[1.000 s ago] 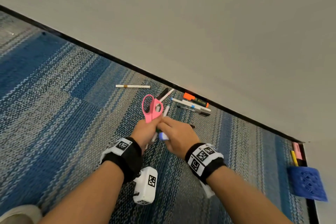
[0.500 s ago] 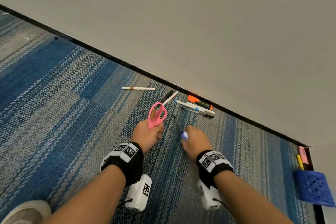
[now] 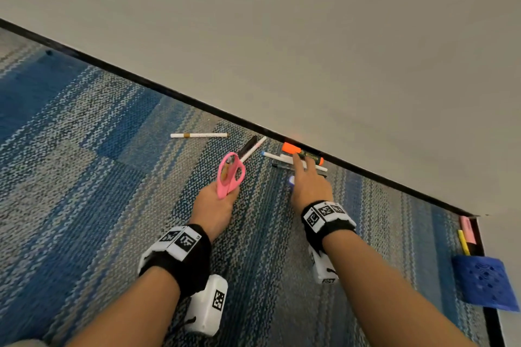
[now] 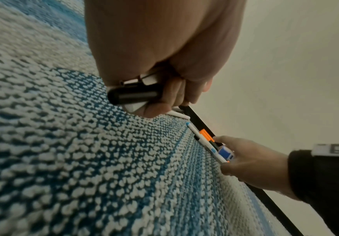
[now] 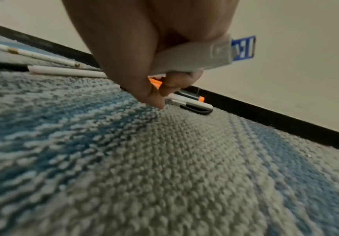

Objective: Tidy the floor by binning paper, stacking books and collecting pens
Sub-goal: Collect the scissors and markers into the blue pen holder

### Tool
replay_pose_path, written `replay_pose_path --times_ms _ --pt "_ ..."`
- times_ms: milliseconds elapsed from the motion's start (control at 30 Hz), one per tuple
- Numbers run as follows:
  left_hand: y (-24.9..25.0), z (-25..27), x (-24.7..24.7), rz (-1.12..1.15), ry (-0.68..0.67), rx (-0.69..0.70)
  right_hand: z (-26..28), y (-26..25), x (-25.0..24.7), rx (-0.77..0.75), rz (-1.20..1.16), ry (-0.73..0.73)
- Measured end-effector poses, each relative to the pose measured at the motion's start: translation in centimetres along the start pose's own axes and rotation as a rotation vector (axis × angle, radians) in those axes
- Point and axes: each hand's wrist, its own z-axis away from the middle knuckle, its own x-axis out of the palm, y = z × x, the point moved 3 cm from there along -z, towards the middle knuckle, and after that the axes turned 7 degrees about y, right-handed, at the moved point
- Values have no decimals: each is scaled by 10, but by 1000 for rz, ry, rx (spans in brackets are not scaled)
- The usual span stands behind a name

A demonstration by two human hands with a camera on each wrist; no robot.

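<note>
The left hand [image 3: 217, 205] grips pink scissors [image 3: 229, 175] and pens, while the right hand [image 3: 308, 186], clutching a white marker [image 5: 195, 59], reaches toward one o'clock for the orange highlighter [image 3: 293, 148].

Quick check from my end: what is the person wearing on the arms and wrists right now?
Both forearms are bare, no sleeves. Each wrist carries a black band: the left wrist band and right wrist band both bear white blocks printed with black square fiducial markers. A white camera housing hangs under each wrist, the left housing showing another marker and a thin black cable. No gloves or rings visible.
</note>
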Motion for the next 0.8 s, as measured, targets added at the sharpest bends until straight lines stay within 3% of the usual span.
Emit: replay_pose_path --times_ms 100,267,500,667,800 --pt "-1 2 0 -53 -9 -29 -5 2 13 -16 90 -47" --pt "-7 1 3 -128 20 -115 -8 -3 7 -28 165 48" --pt "-8 9 5 -138 -5 -151 0 5 4 -124 221 -39" --pt "-9 19 4 -17 47 -203 19 -5 2 -112 -25 -82" --pt "-12 23 8 87 50 -212 41 -38 -12 -123 -496 -161"
